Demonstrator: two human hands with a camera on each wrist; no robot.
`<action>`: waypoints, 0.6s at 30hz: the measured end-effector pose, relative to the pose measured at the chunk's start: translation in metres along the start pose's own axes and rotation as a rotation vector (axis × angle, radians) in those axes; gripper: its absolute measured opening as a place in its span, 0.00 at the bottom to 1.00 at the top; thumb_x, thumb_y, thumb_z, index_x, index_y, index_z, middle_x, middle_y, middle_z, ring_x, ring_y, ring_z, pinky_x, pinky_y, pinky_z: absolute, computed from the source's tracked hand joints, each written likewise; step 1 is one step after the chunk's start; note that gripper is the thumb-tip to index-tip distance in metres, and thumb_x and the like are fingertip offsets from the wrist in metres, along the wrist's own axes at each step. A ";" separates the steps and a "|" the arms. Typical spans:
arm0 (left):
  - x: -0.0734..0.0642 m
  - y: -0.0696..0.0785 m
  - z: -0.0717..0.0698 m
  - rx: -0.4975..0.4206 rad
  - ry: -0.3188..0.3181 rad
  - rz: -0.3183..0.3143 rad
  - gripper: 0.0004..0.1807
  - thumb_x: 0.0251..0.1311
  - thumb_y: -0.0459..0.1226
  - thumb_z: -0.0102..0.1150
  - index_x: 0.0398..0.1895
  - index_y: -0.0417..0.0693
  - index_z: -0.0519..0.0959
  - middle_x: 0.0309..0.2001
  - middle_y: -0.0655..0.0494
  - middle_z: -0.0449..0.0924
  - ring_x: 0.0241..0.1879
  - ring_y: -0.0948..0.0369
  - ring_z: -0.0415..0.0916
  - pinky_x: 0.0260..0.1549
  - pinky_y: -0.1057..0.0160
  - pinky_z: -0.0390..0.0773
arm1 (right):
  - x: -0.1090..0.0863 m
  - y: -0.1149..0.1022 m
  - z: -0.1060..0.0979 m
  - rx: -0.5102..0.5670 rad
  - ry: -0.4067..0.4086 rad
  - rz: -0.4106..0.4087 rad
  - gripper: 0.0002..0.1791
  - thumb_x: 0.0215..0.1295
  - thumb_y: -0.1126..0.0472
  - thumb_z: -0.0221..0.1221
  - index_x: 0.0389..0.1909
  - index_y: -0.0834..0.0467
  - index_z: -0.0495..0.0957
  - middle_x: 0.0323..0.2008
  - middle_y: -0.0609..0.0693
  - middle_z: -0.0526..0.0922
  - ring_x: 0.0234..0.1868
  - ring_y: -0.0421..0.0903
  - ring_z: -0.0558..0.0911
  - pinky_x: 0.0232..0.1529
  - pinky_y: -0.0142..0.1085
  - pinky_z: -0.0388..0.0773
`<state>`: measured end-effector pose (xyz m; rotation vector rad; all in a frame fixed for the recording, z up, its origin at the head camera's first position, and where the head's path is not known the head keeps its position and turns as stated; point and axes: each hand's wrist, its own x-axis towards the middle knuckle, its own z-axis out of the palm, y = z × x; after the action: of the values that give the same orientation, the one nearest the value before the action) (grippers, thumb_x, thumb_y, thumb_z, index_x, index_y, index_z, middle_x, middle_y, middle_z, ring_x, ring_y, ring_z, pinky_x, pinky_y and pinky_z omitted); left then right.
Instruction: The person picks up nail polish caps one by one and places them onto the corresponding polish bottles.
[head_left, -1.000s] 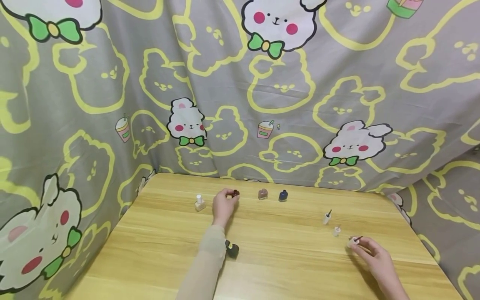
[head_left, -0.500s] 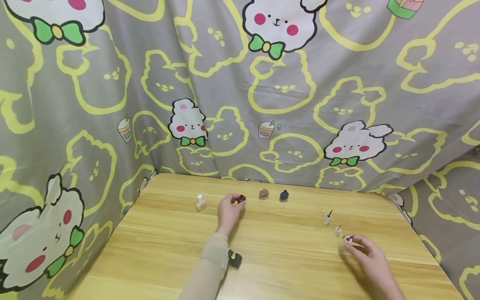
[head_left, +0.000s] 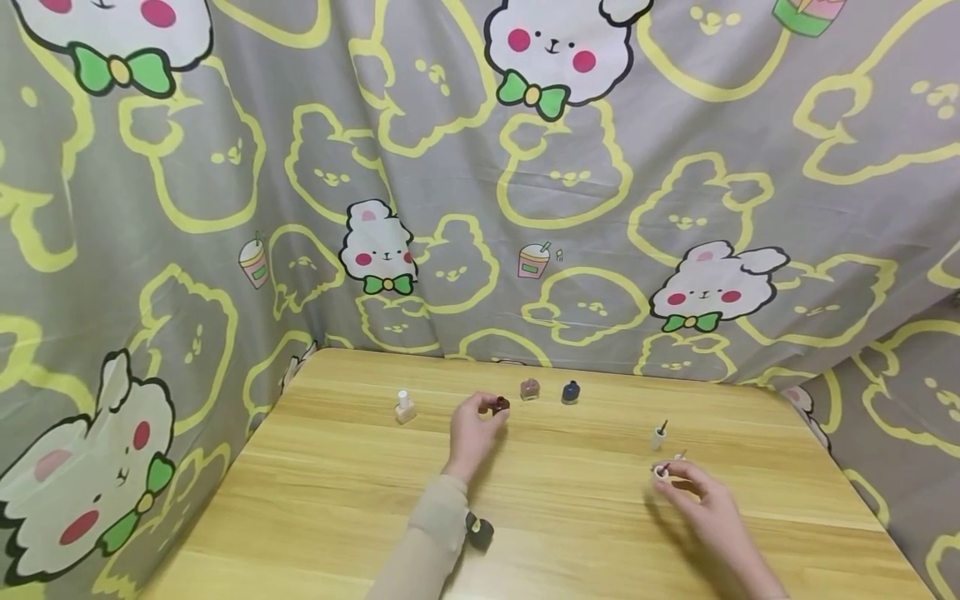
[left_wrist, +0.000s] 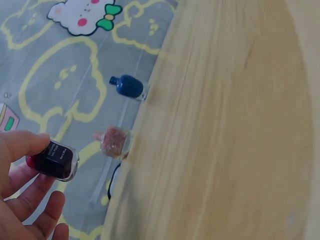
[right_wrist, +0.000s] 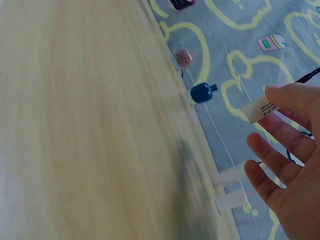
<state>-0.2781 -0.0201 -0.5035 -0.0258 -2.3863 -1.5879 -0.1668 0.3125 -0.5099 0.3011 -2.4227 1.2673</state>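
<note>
My left hand [head_left: 472, 429] pinches a small uncapped bottle of dark red nail polish [head_left: 501, 406] between thumb and fingers. In the left wrist view this nail polish bottle [left_wrist: 59, 162] is held clear of the table, its label facing up. My right hand [head_left: 708, 504] pinches a white nail polish cap [head_left: 661, 472] with its dark brush pointing up. Printed lettering shows on the end of that cap [right_wrist: 261, 109] in the right wrist view. Close by, a white cap [head_left: 659, 437] stands brush up, and another cap [head_left: 680, 457] is partly hidden behind my right hand.
Toward the table's back edge stand an uncapped pinkish polish bottle [head_left: 530, 390] and an uncapped dark blue one [head_left: 571, 393]. A beige bottle with a white cap [head_left: 405, 408] stands at the left. A patterned curtain [head_left: 450, 208] hangs behind the wooden table [head_left: 562, 517].
My left hand has moved right and slightly nearer with the dark red bottle. My right hand has carried the cap left, toward the middle. The other bottles stay where they were.
</note>
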 end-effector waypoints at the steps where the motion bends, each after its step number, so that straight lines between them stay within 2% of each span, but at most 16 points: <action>1: -0.001 0.001 0.001 -0.001 -0.006 0.001 0.11 0.52 0.37 0.71 0.39 0.45 0.83 0.41 0.51 0.86 0.44 0.53 0.78 0.45 0.55 0.76 | 0.002 -0.002 0.002 0.002 0.001 0.000 0.11 0.57 0.70 0.65 0.42 0.61 0.82 0.42 0.28 0.80 0.44 0.20 0.75 0.44 0.19 0.75; 10: -0.008 0.010 0.004 -0.008 -0.058 0.041 0.11 0.51 0.38 0.71 0.38 0.46 0.84 0.40 0.52 0.85 0.43 0.53 0.78 0.46 0.55 0.75 | 0.015 -0.012 0.022 0.046 0.024 -0.029 0.12 0.54 0.73 0.66 0.40 0.64 0.82 0.40 0.32 0.82 0.41 0.22 0.78 0.41 0.24 0.80; 13: -0.011 0.012 0.007 -0.013 -0.085 0.045 0.12 0.51 0.37 0.71 0.39 0.46 0.84 0.41 0.52 0.85 0.44 0.54 0.77 0.47 0.55 0.74 | 0.020 -0.014 0.028 0.058 0.016 -0.032 0.11 0.55 0.73 0.66 0.40 0.65 0.82 0.39 0.39 0.84 0.39 0.25 0.80 0.41 0.23 0.79; 18: -0.015 0.014 0.011 -0.012 -0.119 0.058 0.12 0.51 0.38 0.71 0.40 0.47 0.84 0.42 0.53 0.86 0.45 0.53 0.78 0.50 0.54 0.74 | 0.026 -0.020 0.035 0.060 -0.030 0.031 0.09 0.58 0.70 0.65 0.41 0.65 0.81 0.40 0.57 0.87 0.38 0.27 0.82 0.42 0.21 0.78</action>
<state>-0.2641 -0.0026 -0.4981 -0.1958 -2.4399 -1.6164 -0.1915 0.2716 -0.5019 0.3027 -2.4261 1.3606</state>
